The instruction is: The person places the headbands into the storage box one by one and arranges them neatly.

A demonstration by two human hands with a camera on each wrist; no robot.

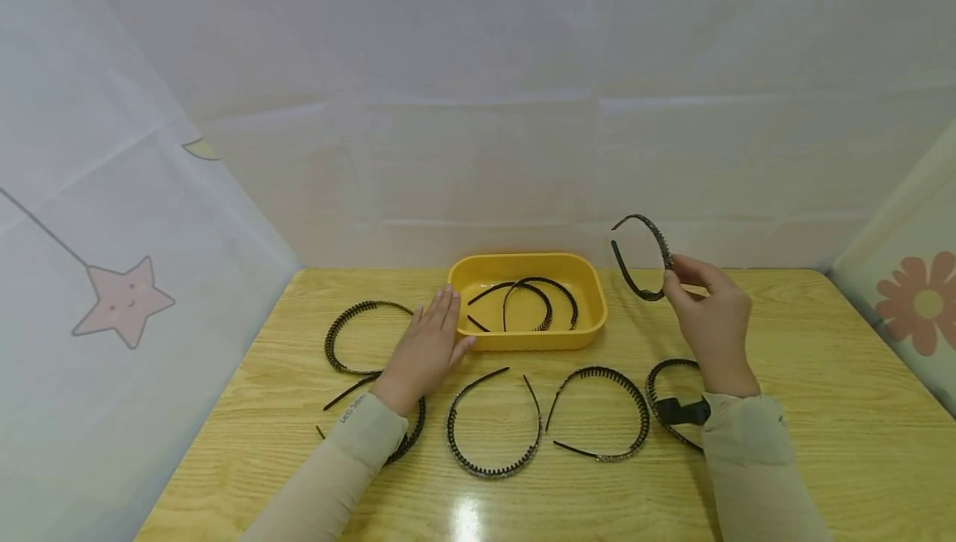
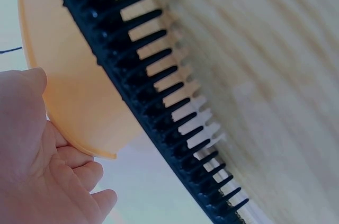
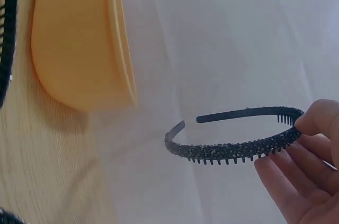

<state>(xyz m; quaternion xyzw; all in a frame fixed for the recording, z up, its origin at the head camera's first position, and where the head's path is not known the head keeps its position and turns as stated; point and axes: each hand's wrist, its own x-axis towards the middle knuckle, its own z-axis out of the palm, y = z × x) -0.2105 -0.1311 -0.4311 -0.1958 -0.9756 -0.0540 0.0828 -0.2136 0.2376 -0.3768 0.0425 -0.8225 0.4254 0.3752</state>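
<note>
In the head view my right hand pinches a black toothed headband and holds it up, right of a yellow tray. The right wrist view shows glittery stones along this headband, gripped near one side between thumb and fingers. My left hand rests against the tray's left end, fingers fairly straight along its rim. Two dark headbands lie inside the tray, overlapping. Close to the left wrist camera, another headband's comb teeth cross in front of the tray wall.
More headbands lie on the wooden table: one at back left, one under my left forearm, one front middle, one right of it, and one partly behind my right wrist. A pale cloth wall stands behind.
</note>
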